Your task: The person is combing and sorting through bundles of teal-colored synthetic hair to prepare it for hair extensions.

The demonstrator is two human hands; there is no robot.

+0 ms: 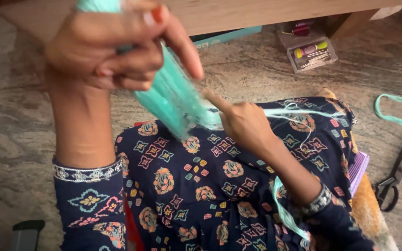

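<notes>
Thread bundle: a hank of pale turquoise threads (170,100) hangs in the air above the person's lap, slanting down from the upper hand to a loose, fraying lower end over the patterned cloth.
Left hand: the left hand (117,51) is clenched around the top of the bundle, fingers curled over it, forefinger sticking out to the right.
Right hand: the right hand (243,123) is at the lower end of the bundle, forefinger pointing up into the threads; a few thin strands (298,111) run from it to the right. It looks pinched on them, though the fingertips are hidden.
Handling: judged soft, very light and limp; the strands look apt to tangle or slip apart, so a firm grip round the gathered top, as now, seems the sound place to hold.
Lap: a dark blue garment (210,186) with orange and teal motifs lies under the bundle; a loose turquoise strip (282,211) lies across the right sleeve.
Floor: mottled grey-brown stone floor (15,130), the person seated on it.
Right edge of floor: black scissors (394,179), a turquoise cord loop (396,114), a lilac comb-like piece (360,169).
Far edge: a clear plastic box of pins (310,53) just beside a low wooden furniture edge (257,14).
</notes>
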